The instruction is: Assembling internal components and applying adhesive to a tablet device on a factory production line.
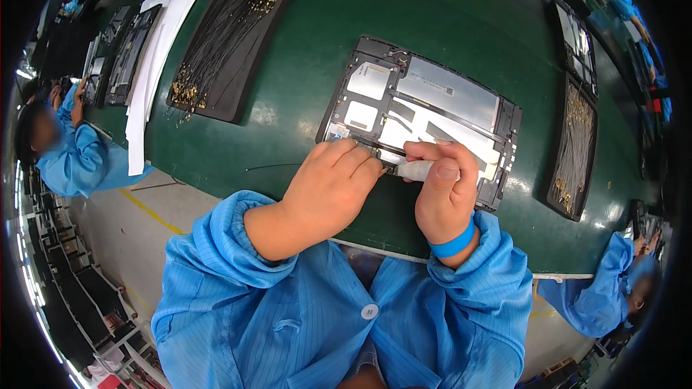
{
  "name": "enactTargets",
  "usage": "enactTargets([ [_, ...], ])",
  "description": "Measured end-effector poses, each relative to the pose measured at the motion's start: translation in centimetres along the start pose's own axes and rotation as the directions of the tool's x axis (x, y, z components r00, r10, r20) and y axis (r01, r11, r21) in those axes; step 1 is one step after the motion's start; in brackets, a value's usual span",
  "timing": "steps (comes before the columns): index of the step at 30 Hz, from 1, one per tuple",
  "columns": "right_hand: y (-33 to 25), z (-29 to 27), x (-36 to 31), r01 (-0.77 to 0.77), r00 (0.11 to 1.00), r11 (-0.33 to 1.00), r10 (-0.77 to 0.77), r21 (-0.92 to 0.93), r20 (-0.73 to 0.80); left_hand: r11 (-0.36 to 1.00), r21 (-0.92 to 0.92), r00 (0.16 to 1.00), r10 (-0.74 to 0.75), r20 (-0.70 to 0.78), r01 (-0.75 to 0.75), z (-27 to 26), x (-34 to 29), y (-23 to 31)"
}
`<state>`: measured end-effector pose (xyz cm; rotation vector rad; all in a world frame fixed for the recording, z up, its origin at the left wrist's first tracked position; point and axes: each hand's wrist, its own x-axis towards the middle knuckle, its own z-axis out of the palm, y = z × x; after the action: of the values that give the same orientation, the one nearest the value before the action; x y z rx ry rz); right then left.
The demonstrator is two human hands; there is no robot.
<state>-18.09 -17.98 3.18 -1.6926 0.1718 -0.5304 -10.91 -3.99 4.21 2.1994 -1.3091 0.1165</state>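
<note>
An opened tablet-like device (447, 90), with a black frame, silver panels and a white inner area, lies tilted on the green table. My left hand (328, 187) is closed at its near left edge, fingertips pinched and mostly hidden. A thin black cable (274, 166) runs out from under this hand to the left. My right hand (447, 198), with a blue wristband (454, 243), grips a tool with a white wrapped handle (419, 170). The tool's tip points left, close to my left fingertips at the device's near edge.
On the left, a black tray (234, 50) holds many black cables with gold ends, beside white sheets (155, 72). Another tray (573, 151) of grey cables stands at right, near another opened device (574, 36). People in blue sit at both sides.
</note>
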Motion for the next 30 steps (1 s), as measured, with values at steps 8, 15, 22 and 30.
enactTargets([
  [8,-3.7,1.2,3.0,0.092,0.974,0.912,0.001,-0.4,0.227,0.999,0.05,1.0,0.021,-0.012,-0.02,0.0,0.0,-0.3],
  [15,-1.7,0.9,3.1,-0.327,0.945,0.945,0.327,-0.022,0.004,0.998,0.063,1.0,0.014,-0.015,-0.013,0.2,-0.1,-0.3],
  [22,-2.1,0.2,2.1,-0.318,0.918,0.93,0.351,0.186,-0.183,1.0,0.007,1.0,-0.017,0.006,0.017,0.3,-0.1,0.0],
  [30,-1.5,0.3,1.6,-0.256,0.951,0.953,0.278,0.162,-0.136,1.0,0.005,1.0,-0.005,0.011,0.004,0.2,-0.1,-0.1],
])
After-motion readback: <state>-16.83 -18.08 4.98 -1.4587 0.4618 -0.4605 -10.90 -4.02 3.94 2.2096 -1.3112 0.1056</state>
